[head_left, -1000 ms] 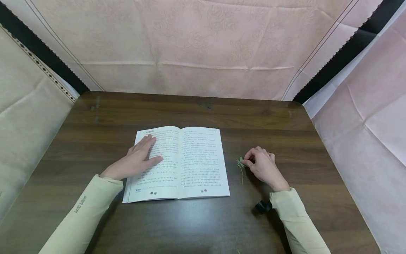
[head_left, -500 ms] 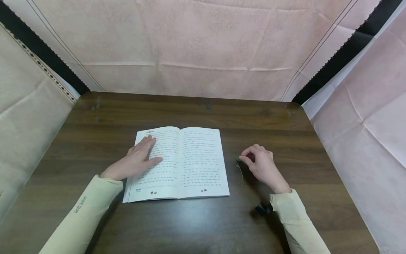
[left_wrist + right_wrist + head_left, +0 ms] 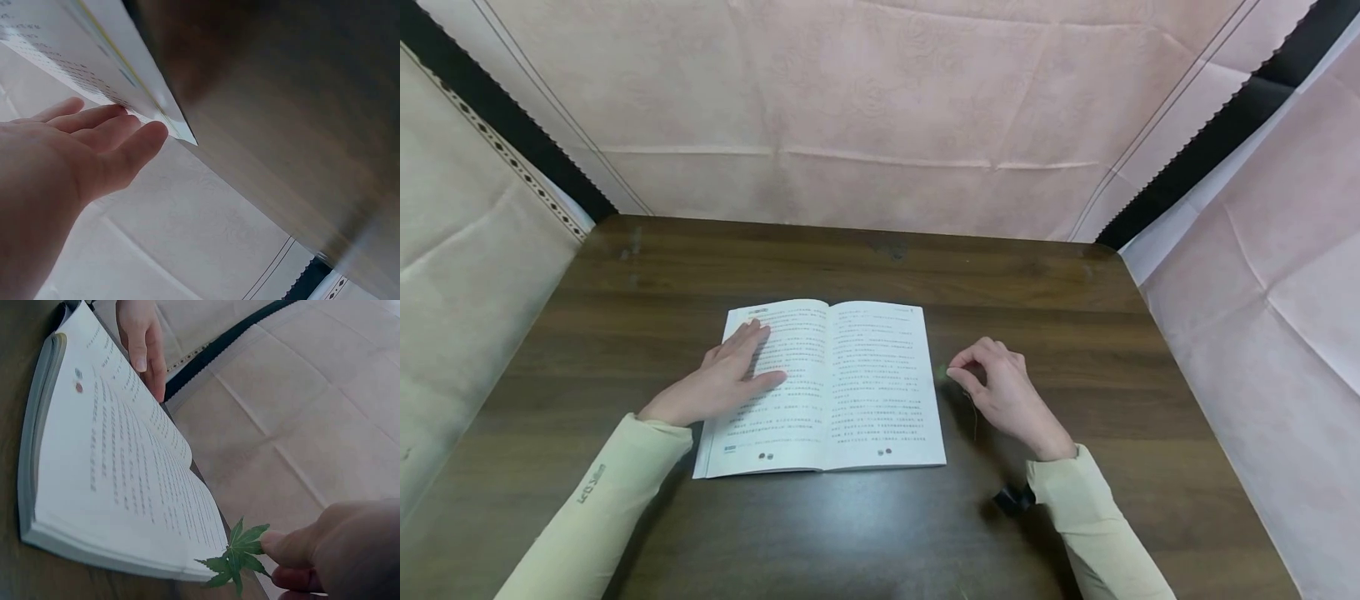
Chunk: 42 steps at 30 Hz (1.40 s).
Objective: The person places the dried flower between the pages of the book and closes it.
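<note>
Beside an open book (image 3: 131, 469): maple leaf (image 3: 234, 556) in a fingertip pinch

The book lies on a wooden table (image 3: 857, 542). The right hand (image 3: 1006, 396) pinches the leaf at one side, its lobes spread, close to the outer edge of the right page (image 3: 880, 375); whether leaf and paper touch cannot be told. The left hand (image 3: 718, 379) grasps nothing: it lies flat on the left page (image 3: 797, 417), fingers extended, thumb apart. For sound handling, the pinch should probably be light and confined to the leaf's margin, so that the thin lobes neither tear nor crease. The leaf is best turned parallel to the paper, while even pressure from the left palm should hold the pages apart without wrinkling them.
</note>
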Each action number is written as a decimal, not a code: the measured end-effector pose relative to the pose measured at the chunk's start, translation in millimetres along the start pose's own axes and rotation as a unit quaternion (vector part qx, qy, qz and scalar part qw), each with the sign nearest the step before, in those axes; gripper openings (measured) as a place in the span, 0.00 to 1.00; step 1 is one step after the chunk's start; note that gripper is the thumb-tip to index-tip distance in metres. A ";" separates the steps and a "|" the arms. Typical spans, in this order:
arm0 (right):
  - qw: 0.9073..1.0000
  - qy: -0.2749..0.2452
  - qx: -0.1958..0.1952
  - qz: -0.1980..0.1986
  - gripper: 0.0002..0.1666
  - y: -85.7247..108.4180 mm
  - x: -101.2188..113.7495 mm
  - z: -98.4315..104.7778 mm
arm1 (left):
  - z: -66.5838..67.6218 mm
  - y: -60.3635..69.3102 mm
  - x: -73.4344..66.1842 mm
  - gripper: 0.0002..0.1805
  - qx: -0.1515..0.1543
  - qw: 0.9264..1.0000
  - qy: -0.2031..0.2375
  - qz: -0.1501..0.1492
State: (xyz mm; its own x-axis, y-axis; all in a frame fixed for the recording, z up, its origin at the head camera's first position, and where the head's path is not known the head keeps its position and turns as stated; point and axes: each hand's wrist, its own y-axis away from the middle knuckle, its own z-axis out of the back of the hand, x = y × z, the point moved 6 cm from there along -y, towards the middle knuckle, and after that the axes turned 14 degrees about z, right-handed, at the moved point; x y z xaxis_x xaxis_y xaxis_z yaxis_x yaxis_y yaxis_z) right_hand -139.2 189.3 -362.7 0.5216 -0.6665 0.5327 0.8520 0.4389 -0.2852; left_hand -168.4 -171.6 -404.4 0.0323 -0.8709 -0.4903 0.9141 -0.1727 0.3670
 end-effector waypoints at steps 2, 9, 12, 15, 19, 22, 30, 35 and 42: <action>1.000 -0.006 0.003 0.007 0.05 -2.8 3.6 -2.1 | -0.1 -0.2 0.3 0.51 0.000 1.000 0.002 0.002; 0.999 -0.016 0.025 0.017 0.05 -12.7 14.2 -12.2 | -0.7 0.5 0.8 0.51 0.002 1.000 0.006 0.007; 0.999 -0.017 0.038 0.020 0.04 -16.9 18.0 -17.3 | -0.9 0.3 0.7 0.51 0.000 1.000 0.003 0.005; 0.998 -0.018 0.054 0.026 0.04 -20.6 22.2 -22.5 | -1.1 -0.1 1.0 0.51 -0.003 1.000 -0.001 0.003; 0.997 -0.014 0.071 0.034 0.04 -24.6 26.4 -28.9 | -1.8 0.2 1.2 0.51 -0.005 1.000 0.000 0.002; 0.996 -0.015 0.075 0.035 0.04 -26.5 28.3 -31.2 | -1.9 0.5 1.1 0.51 -0.008 1.000 0.001 -0.001; 0.997 -0.020 0.071 0.035 0.04 -29.3 32.0 -32.3 | -1.3 1.1 2.4 0.51 -0.009 1.000 -0.001 0.003; 0.997 -0.001 0.073 0.034 0.03 -31.7 33.4 -35.3 | -2.1 -0.5 3.2 0.51 -0.010 1.000 0.000 0.003; 0.997 0.019 0.070 0.028 0.03 -35.2 30.7 -40.1 | -1.7 -0.1 2.1 0.49 -0.012 1.000 0.002 0.001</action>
State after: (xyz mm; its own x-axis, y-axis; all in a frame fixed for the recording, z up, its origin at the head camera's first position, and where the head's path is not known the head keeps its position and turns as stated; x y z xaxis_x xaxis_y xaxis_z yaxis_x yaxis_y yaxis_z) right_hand -151.4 129.2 -368.3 0.5715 -0.6594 0.4885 0.8086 0.5540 -0.1983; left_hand -167.7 -172.6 -406.8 0.0359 -0.8699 -0.4919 0.9233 -0.1595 0.3494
